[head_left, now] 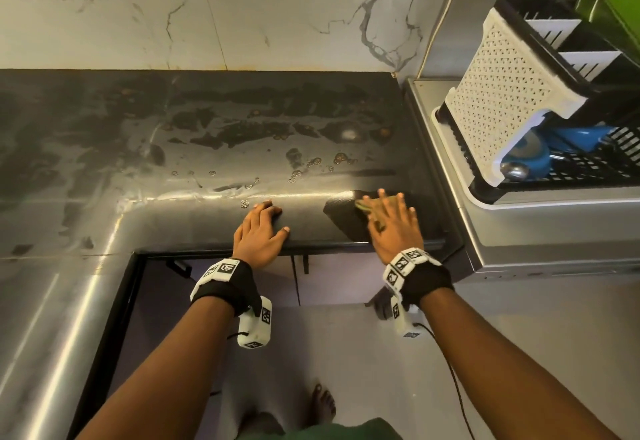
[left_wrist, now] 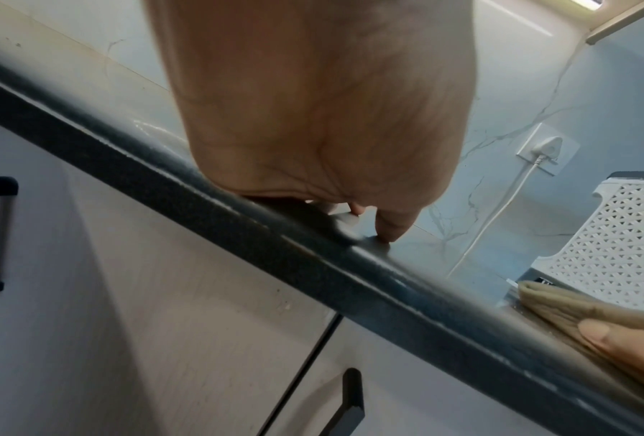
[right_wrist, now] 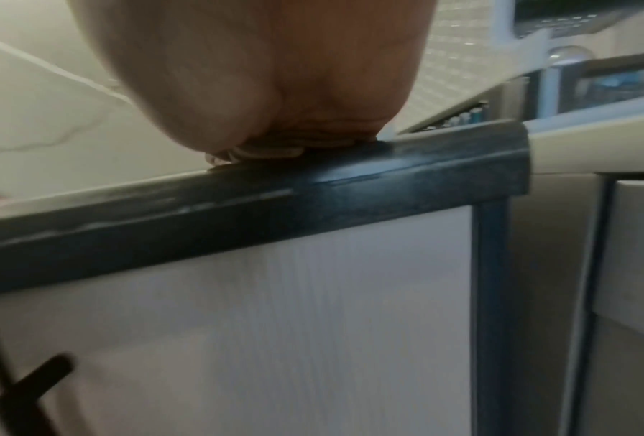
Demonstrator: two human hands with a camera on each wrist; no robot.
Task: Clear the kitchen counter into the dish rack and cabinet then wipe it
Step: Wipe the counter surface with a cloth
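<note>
item: wiping step, worktop [head_left: 214, 117] bare but wet with suds; my right hand [head_left: 391, 228] lies flat, fingers spread, pressing the olive cloth [head_left: 364, 204] near the dish rack [head_left: 512, 103]; left hand [head_left: 258, 231] rests flat, holding nothing; i'd keep even pressure, overlapping strokes toward the puddles.

A home kitchen: a dark wet worktop [head_left: 242, 121] runs below a marbled tile wall [head_left: 242, 6], with pale cabinet doors [left_wrist: 163, 324] and black handles [left_wrist: 348, 404] under its front edge, a dish rack [head_left: 512, 103] by the right edge, and a wall socket [left_wrist: 546, 149]
</note>
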